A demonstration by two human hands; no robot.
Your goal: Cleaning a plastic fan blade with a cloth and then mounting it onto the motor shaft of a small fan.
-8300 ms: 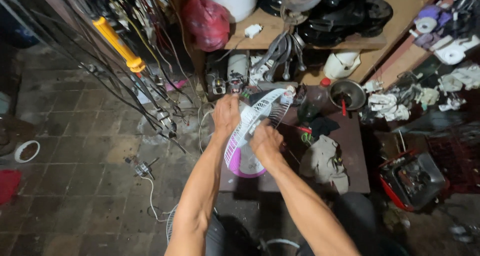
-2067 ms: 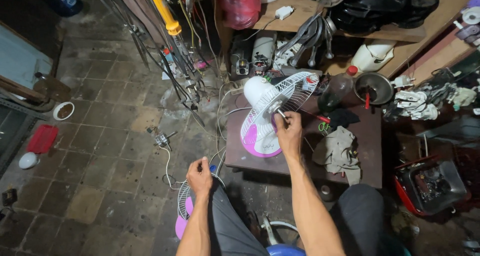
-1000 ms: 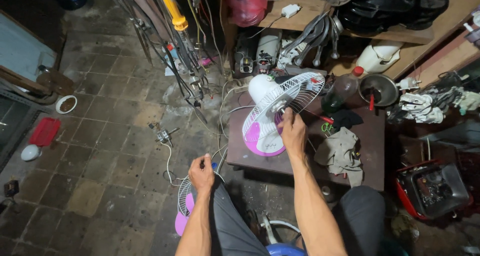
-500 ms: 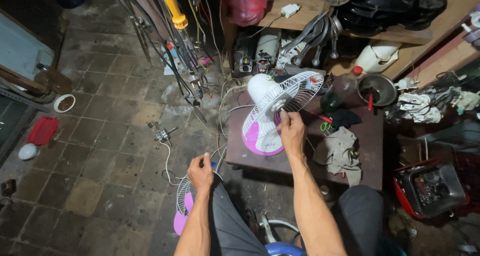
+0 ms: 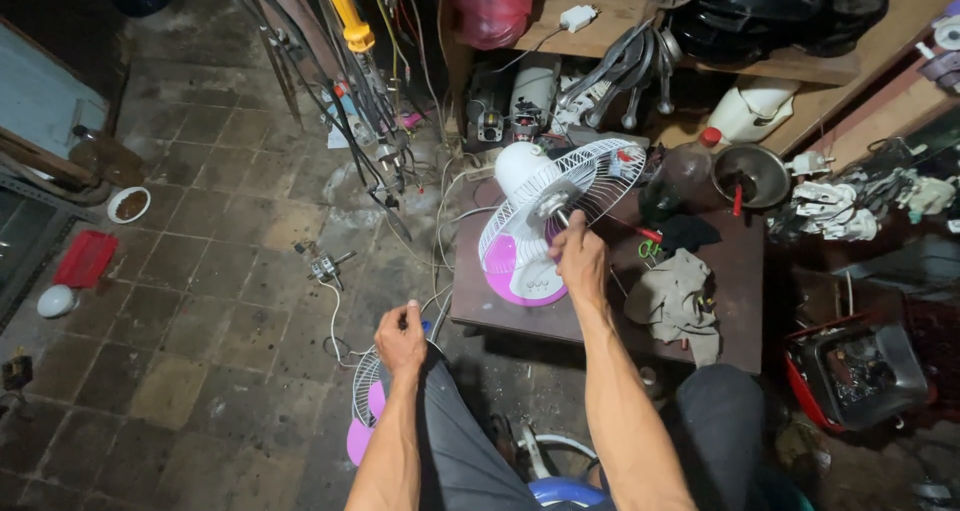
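- Fan guard [image 5: 362, 411], a white wire grille with a purple centre disc, stands on edge on the tiled floor [image 5: 200, 301] against the person's left knee, at about 7 o'clock in the head view.
- Left hand [image 5: 401, 336] sits at the guard's upper rim, fingers curled closed; whether they pinch the wire I cannot tell, as the hand hides the contact.
- From that hand the guard lies at 7 o'clock, its flat face roughly upright and turned toward the floor side.
- Table fan [image 5: 545, 226], white with a purple base, stands on the dark low table [image 5: 740, 301], at 1 o'clock from the left hand.
- Right hand [image 5: 578, 259] is on the fan's hub, fingers drawn together around the bare motor shaft at the rear grille's centre.
- Fan axis points toward 5 o'clock, at the person.
- Rag [image 5: 680, 296] lies just beside the right hand, at 3 o'clock.
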